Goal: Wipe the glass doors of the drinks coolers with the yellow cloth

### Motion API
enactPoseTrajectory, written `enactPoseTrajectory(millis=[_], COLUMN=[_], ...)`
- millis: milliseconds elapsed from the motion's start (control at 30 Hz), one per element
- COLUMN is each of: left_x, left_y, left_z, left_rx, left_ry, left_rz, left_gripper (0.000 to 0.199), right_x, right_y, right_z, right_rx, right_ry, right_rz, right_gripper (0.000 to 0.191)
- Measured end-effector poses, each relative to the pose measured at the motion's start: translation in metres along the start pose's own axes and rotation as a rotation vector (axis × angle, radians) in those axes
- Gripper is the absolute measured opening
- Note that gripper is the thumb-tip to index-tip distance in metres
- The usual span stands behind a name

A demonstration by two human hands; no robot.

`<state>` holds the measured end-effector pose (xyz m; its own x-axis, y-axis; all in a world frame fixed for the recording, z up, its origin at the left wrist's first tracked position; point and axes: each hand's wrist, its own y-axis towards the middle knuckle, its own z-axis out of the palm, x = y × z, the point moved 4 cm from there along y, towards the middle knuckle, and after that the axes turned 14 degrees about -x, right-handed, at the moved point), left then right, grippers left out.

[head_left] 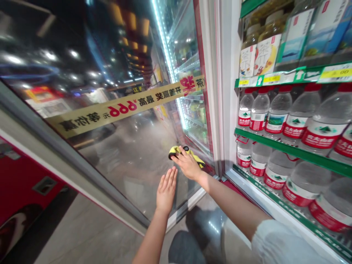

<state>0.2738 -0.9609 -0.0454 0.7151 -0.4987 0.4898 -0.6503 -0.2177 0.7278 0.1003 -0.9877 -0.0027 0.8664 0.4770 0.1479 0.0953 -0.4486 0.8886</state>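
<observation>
A glass door (129, 161) with a pale frame stands swung out, its inner side facing me. My right hand (187, 163) presses a yellow and black cloth (199, 160) against the lower part of the pane, near the hinge side. Just left of it, my left hand (166, 189) is held flat against or close to the glass, fingers stretched out and holding nothing. Above both hands, a yellow strip (148, 103) with printed characters runs across the door.
At the right, cooler shelves (286, 148) with green edges hold several water bottles (295, 117) and, higher up, drink bottles (268, 51). A red object (24, 183) stands at the left. Grey floor (90, 227) shows below the door.
</observation>
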Motion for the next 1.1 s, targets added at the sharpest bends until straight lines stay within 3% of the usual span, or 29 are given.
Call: enactPoseTrajectory(millis=[67,167,267,400,533,667,833,900,1033,1100], left_x=[0.0,0.0,-0.001,0.003,0.023,0.054,0.086,0.094,0.1,0.102], left_y=[-0.001,-0.005,-0.007,-0.004,-0.011,-0.047,-0.094,-0.103,-0.11,-0.111], left_z=[0.0,0.004,0.011,0.01,-0.013,-0.047,-0.079,-0.084,-0.081,-0.077], left_rx=[-0.001,0.001,0.008,0.015,0.073,0.091,0.102,0.119,0.153,0.151], left_ry=[0.003,0.029,0.044,0.016,-0.016,0.066,0.155,0.163,0.14,0.128], left_rz=[0.01,0.014,0.009,0.059,0.06,-0.066,-0.156,-0.123,-0.065,-0.078], left_gripper=[0.071,0.07,0.066,0.064,0.071,0.072,0.073,0.072,0.069,0.068], right_x=[-0.007,-0.017,0.002,0.034,0.027,0.043,0.089,0.093,0.104,0.119], right_y=[-0.007,0.002,0.021,0.021,0.022,0.031,0.002,-0.003,0.012,0.017], right_z=[-0.001,-0.007,-0.005,0.003,-0.001,0.007,0.035,0.038,0.043,0.052], right_rx=[0.045,-0.056,-0.145,-0.017,-0.062,-0.137,0.119,0.114,-0.029,-0.02], right_ry=[-0.011,-0.076,-0.084,0.023,0.028,-0.039,0.01,-0.002,-0.076,-0.06], right_rz=[-0.017,0.127,0.145,-0.02,0.098,0.223,-0.025,-0.012,0.159,0.109], right_gripper=[0.055,0.057,0.062,0.063,0.062,0.065,0.064,0.063,0.062,0.063])
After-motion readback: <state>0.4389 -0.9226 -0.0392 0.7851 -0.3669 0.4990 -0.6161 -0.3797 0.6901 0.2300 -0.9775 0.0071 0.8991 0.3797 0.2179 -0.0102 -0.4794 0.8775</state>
